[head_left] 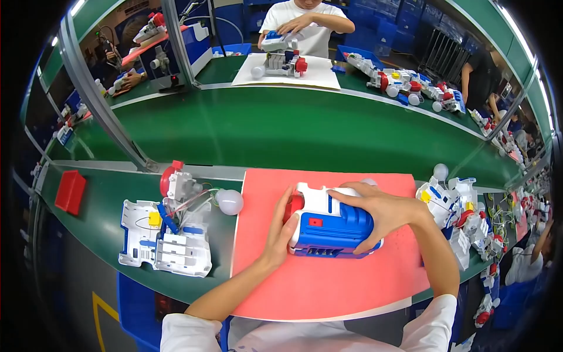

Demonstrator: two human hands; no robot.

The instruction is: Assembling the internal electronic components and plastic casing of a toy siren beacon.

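Observation:
A blue and white plastic toy body (334,230) rests on a pink sheet (316,287) in front of me, its halves fitted together. A small red switch-like piece sits on its blue side, and a red part shows at its left end. My left hand (277,234) presses against that left end, fingers wrapped on it. From above, my right hand (381,208) grips the right end, thumb and fingers spread over the blue shell. Part of a white dome (369,182) peeks out behind the right hand.
Left of the sheet lies an opened toy shell (182,255) with wires, a white bulb (229,202) and a red wheel-like part (170,179). A red bin (70,192) stands farther left. More opened shells (443,202) lie at right. Beyond the green belt (293,126), a person handles a similar toy.

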